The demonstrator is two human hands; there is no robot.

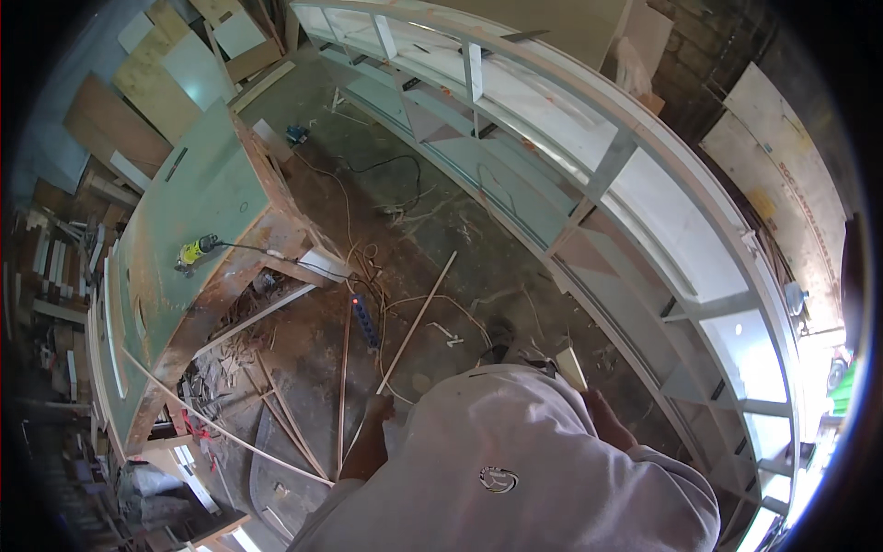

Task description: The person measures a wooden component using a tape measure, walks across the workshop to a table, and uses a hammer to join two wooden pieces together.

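Note:
My left hand [376, 407] is closed around a long thin wooden strip [418, 317], which slants up and away across the floor. Its fingers are small and partly hidden. On the other side of my body, my right hand [598, 402] grips the near end of a small pale rectangular board [570, 369]. My light-coloured shirt covers the lower middle of the view. A white bent offcut [448, 334] lies on the floor between my hands.
A blue power strip [363, 320] and loose cords lie ahead. A green-topped workbench [198, 198] on the left carries a yellow-green power tool [196, 250]. A long white shelving frame [612, 161] curves along the right. Wood strips [285, 419] and scraps litter the floor; sheet panels [175, 74] lean behind.

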